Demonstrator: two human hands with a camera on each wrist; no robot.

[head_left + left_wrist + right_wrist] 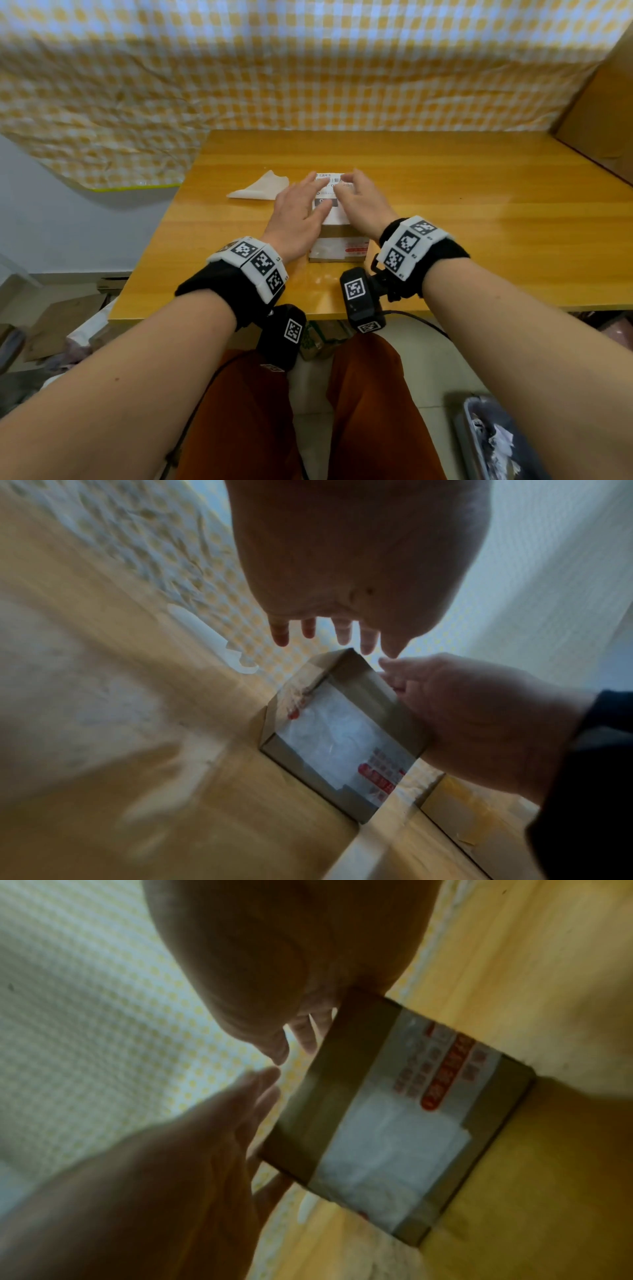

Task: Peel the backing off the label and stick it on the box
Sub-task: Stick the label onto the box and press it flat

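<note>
Left hand (297,216): palm down, fingers straight and slightly spread, reaching forward.
Right hand (359,202): palm down, fingers extended and loosely bent, tips close to the left hand's.
Forearms: both bare, stretched forward, converging.
Wrists: each wears a black band with white marker tiles.

1. The bench (445,212) is orange-toned wood with a smooth, glossy finish that reflects light.
2. The box (337,251) is brown cardboard, matt, with shiny clear tape over its near side.
3. The label (330,192) on top is white printed paper.
4. At 10 o'clock from the box lies the backing (258,188), a pale, thin, curled sheet.
5. The backdrop (308,68) is wrinkled yellow-and-white checked sheeting.
</note>
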